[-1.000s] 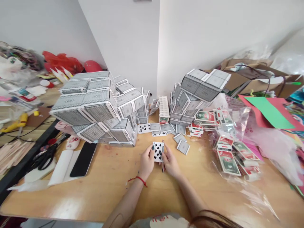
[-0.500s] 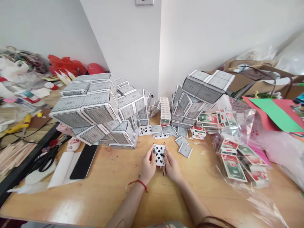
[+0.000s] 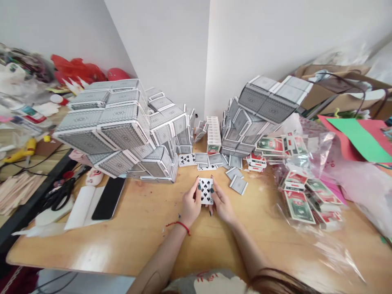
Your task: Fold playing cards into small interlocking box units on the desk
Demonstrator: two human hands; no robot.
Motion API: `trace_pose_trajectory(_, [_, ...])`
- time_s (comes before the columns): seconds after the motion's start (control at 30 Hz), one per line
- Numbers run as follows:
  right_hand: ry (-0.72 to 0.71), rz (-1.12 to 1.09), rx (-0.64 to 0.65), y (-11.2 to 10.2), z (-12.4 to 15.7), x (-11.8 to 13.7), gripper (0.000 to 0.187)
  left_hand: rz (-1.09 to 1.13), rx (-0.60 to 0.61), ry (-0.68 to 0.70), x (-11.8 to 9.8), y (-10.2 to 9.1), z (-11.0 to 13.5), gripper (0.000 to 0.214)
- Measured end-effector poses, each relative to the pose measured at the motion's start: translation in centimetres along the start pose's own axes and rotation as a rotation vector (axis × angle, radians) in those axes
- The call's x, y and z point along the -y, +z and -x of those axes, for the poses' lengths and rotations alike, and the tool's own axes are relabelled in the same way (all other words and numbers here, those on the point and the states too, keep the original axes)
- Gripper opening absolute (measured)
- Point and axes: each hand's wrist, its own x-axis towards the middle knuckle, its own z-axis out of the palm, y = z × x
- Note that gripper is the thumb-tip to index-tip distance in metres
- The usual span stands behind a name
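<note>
Between my hands is a playing card (image 3: 206, 192), an eight of spades, face up above the wooden table. My left hand (image 3: 190, 204) pinches its left edge, thumb on the face. On the opposite edge my right hand (image 3: 223, 205) grips it the same way; whether more cards lie beneath it is hidden. Just beyond my hands, loose cards (image 3: 238, 184) lie face down, and a card with clubs (image 3: 186, 159) lies face up. Large structures of folded grey-backed cards rise at the left (image 3: 119, 130) and right (image 3: 260, 106).
A long row of card boxes (image 3: 213, 134) stands between the structures. Red and green card packs (image 3: 299, 207) lie in clear plastic at the right. To the left are a black phone (image 3: 108, 199), scissors (image 3: 58, 194) and a yellow glue gun (image 3: 26, 152). Paper bags (image 3: 339, 87) stand back right.
The view has tilted down slightly, so the table's front edge shows more. Both hands keep their hold on the playing card, with little other movement.
</note>
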Motion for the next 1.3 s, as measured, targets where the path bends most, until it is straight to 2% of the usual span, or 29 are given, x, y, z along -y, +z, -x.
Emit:
trace_pose_trajectory(0.27, [-0.018, -0.095, 0.038, -0.11, -0.17, 0.05, 0.056, 0.106, 0.004, -0.007, -0.16, 0.27, -0.06, 0.04])
trace_pose_trajectory(0.47, [-0.035, -0.131, 0.023, 0.17, -0.27, 0.45, 0.041, 0.28, 0.108, -0.027, -0.28, 0.05, -0.07, 0.034])
trace_pose_trajectory(0.63, [-0.009, -0.079, -0.02, 0.22, -0.32, 0.61, 0.042, 0.354, 0.158, -0.063, -0.33, -0.03, 0.0, 0.035])
trace_pose_trajectory(0.93, [0.001, -0.033, -0.049, 0.08, -0.37, 0.79, 0.056, 0.287, 0.11, -0.041, -0.48, 0.17, -0.03, 0.037])
trace_pose_trajectory(1.1, [-0.052, -0.052, -0.043, 0.18, -0.24, 0.79, 0.055, 0.23, 0.096, -0.034, -0.6, 0.45, -0.02, 0.035])
trace_pose_trajectory(1.3, [-0.049, -0.061, -0.041, 0.17, -0.26, 0.47, 0.047, 0.254, 0.096, -0.061, -0.71, 0.54, 0.07, 0.032])
